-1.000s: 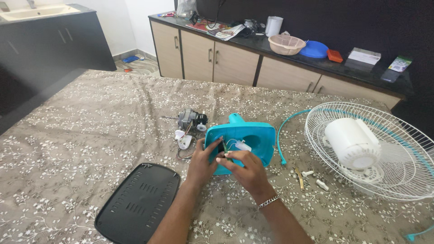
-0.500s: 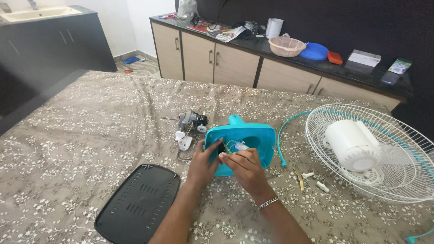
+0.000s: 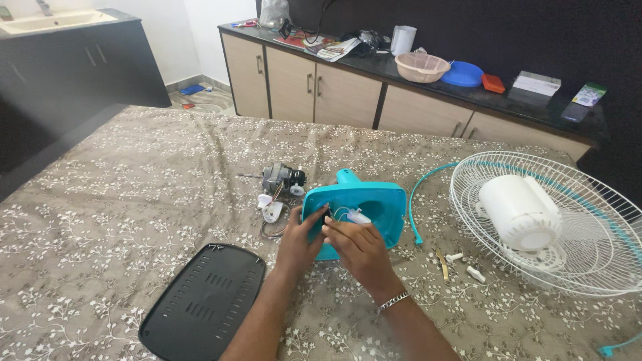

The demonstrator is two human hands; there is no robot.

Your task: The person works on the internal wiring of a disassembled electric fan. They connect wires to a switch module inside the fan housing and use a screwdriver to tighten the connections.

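A teal plastic fan base housing (image 3: 374, 204) lies open side up on the patterned tablecloth. My left hand (image 3: 299, 242) grips its near left edge. My right hand (image 3: 356, 246) reaches into the housing, fingers pinched on a small white part with thin wires (image 3: 356, 216). A small fan motor (image 3: 281, 179) with wires and white pieces lies just left of the housing.
A black vented plastic cover (image 3: 200, 304) lies at the near left. A white wire fan guard (image 3: 588, 200) holding a white cylindrical cover (image 3: 518, 208) rests at the right, beside a teal rim ring (image 3: 416, 200) and small white pieces (image 3: 468, 267). Cabinets with a basin and clutter stand behind.
My hands stay at the housing; the right fingers have shifted slightly inside it on the white wired part. Nothing else has moved.
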